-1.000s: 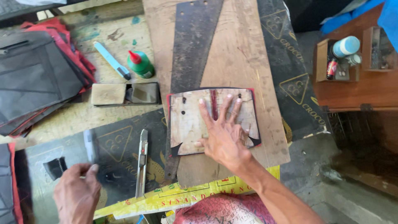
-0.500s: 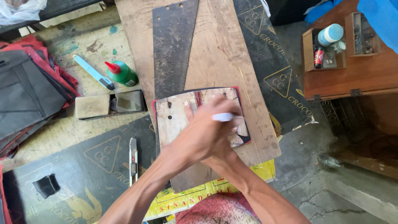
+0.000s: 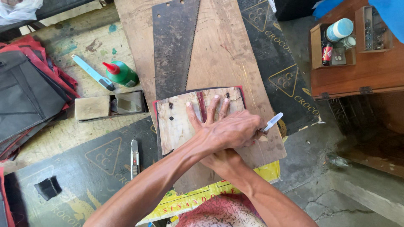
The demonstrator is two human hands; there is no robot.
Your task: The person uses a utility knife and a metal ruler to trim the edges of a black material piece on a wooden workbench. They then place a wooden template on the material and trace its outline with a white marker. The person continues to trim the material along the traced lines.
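A worn cardboard template [image 3: 179, 124] with a red-edged sheet under it lies on a long wooden board [image 3: 235, 54]. My right hand [image 3: 210, 112] presses flat on the template, fingers spread. My left hand [image 3: 231, 132] crosses over the right one and grips a white pen [image 3: 272, 122], its tip at the template's right edge. A dark saw blade [image 3: 174, 46] lies along the board behind the template.
A green glue bottle [image 3: 122, 75], a blue cutter [image 3: 92, 72] and a wooden block [image 3: 90, 107] sit on the left. A utility knife [image 3: 134, 153] lies on a black printed mat. Black and red sheets [image 3: 21, 92] are stacked far left. A wooden box [image 3: 336, 42] holds containers.
My left hand has come from the lower left, over my right hand, to the template's right edge with the pen. My right hand stayed flat on the template.
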